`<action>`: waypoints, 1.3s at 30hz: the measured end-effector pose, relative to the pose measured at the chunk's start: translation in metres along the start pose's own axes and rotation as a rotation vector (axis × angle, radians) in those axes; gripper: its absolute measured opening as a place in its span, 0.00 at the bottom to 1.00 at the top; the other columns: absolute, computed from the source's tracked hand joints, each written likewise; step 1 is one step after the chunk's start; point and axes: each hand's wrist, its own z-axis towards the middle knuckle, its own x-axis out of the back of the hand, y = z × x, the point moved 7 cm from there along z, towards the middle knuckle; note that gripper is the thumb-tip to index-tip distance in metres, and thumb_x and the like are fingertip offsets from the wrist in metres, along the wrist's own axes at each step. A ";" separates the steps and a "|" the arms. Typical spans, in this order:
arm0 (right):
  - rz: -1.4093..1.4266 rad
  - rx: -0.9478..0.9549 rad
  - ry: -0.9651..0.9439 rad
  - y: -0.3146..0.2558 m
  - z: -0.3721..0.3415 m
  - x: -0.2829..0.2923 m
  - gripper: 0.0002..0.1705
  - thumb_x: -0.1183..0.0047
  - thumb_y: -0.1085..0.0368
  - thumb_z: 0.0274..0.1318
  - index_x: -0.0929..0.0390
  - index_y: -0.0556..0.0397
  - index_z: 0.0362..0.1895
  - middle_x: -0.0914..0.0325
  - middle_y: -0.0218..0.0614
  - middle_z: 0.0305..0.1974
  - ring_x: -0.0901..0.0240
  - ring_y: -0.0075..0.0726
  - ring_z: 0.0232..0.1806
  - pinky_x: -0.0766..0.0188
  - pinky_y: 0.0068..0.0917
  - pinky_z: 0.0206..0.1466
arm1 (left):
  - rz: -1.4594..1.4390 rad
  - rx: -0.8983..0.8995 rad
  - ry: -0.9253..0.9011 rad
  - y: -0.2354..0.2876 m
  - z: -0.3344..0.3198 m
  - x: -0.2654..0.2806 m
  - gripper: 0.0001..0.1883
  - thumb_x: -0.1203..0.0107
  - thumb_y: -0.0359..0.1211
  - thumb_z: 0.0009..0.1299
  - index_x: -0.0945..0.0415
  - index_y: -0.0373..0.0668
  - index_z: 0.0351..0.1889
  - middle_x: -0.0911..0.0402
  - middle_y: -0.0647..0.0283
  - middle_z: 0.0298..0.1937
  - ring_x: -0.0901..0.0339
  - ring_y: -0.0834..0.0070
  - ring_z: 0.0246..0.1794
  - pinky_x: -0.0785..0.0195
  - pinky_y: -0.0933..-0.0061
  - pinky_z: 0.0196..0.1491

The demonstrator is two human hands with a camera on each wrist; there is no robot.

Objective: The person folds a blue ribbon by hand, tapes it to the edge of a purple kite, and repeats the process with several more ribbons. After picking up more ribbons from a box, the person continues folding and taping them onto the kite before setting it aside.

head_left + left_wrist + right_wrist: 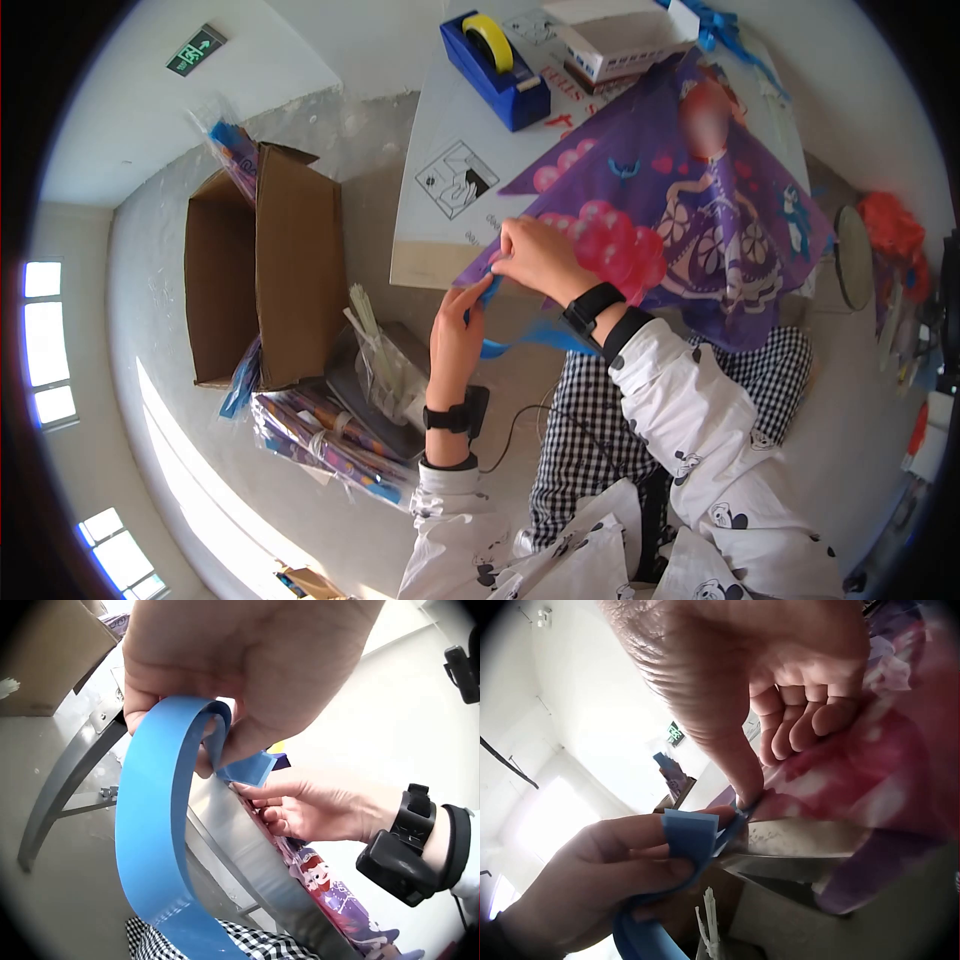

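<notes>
Blue strip: between the 2 hands at the table's (430,225) near-left corner; blue strip (146,817) bows out below the left hand in a wide loop and runs down toward the checked trousers (575,420).
Left hand: left hand (458,325) pinches the strip close to 1 squared end.
Right hand: right hand (540,255) pinches a corner of the purple sheet (650,215) beside the strip, other fingers curled; whether it grips the strip as well, I cannot tell.
Strip's feel: likely light, smooth and springy, a little slippery; best held flat near its end, thumb on 1 face and finger on the other.
Sheet's feel: probably light, thin and limp, easy to crease; best taken at a corner or edge.
Strip's direction: in the left wrist view the squared end points toward the right hand; the long axis follows the curve, with no single straight line.
Sheet's direction: its pinched corner points to the near left, the long axis running from there up and right; the printed figure's head lies toward the table's far side.
</notes>
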 end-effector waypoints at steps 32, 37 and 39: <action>0.084 -0.125 0.400 0.062 0.196 0.124 0.08 0.38 0.61 0.44 0.14 0.51 0.25 0.25 0.48 0.20 0.22 0.57 0.29 0.26 0.46 0.34 | -0.033 -0.063 0.023 0.002 -0.002 -0.006 0.24 0.56 0.15 0.64 0.19 0.37 0.55 0.23 0.54 0.39 0.24 0.63 0.40 0.32 0.70 0.48; 0.823 -0.310 0.291 0.031 0.161 0.144 0.20 0.38 0.56 0.54 0.18 0.64 0.27 0.23 0.37 0.24 0.23 0.38 0.32 0.28 0.41 0.34 | -0.038 0.008 0.000 0.008 -0.002 0.002 0.22 0.54 0.16 0.66 0.19 0.39 0.56 0.24 0.55 0.38 0.26 0.68 0.35 0.33 0.73 0.42; 0.653 -0.395 0.336 0.023 0.162 0.154 0.21 0.39 0.55 0.55 0.18 0.66 0.30 0.18 0.44 0.29 0.20 0.46 0.39 0.26 0.44 0.42 | -0.056 0.014 0.014 0.011 -0.001 0.004 0.22 0.54 0.16 0.66 0.19 0.40 0.56 0.23 0.56 0.38 0.26 0.68 0.35 0.33 0.73 0.42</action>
